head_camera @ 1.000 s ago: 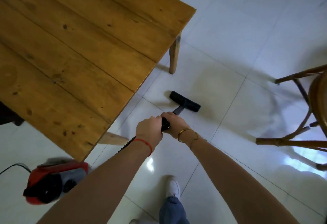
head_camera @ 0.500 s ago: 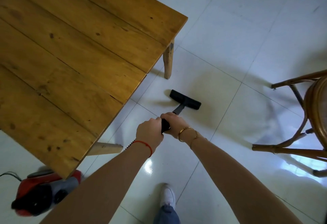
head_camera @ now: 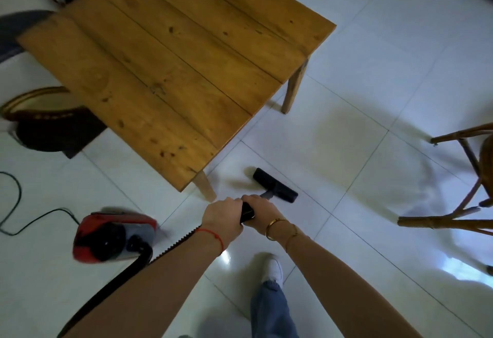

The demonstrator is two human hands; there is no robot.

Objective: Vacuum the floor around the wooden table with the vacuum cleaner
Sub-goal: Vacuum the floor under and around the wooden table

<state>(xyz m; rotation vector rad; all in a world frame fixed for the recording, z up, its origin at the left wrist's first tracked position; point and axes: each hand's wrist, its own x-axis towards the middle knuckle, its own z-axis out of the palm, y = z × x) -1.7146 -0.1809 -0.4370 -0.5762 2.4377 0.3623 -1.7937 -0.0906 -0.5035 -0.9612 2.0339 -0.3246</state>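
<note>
Both my hands are clenched on the black wand [head_camera: 246, 211], left hand [head_camera: 222, 217] behind right hand [head_camera: 260, 211]. Floor nozzle [head_camera: 274, 185] lies flat on the white tile floor [head_camera: 346, 151] just ahead of the grip, beside the wooden table [head_camera: 173, 65] near leg [head_camera: 205, 189]. Red canister [head_camera: 112, 233] sits to my left, hose [head_camera: 120, 271] trailing under the left forearm.

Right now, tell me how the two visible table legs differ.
The near table leg stands close beside the floor nozzle; the far table leg stands well away from it. More of the far table leg shows below the tabletop; the near table leg shows only a short stub. Both are the same light wood.
</note>
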